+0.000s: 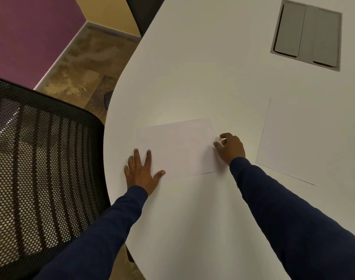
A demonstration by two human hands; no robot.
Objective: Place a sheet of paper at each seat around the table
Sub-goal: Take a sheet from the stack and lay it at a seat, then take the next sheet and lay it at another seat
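flat white sheet (pixel 178 148) on the smooth counter (pixel 192 77) — left hand (pixel 141 172) splayed open on its corner, right hand (pixel 231 147) pinching its edge; mesh chair (pixel 41 158) left of it.

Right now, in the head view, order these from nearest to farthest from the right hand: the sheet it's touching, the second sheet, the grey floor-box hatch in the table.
1. Sheet being placed: at the right hand's fingertips, to its left.
2. Second sheet: flat on the table, to its right.
3. Grey hatch: far side, upper right.

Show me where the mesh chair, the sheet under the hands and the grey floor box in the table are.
mesh chair (pixel 41 158), head view, its backrest
sheet (pixel 178 146), head view, middle
grey floor box (pixel 307 35), head view, lid
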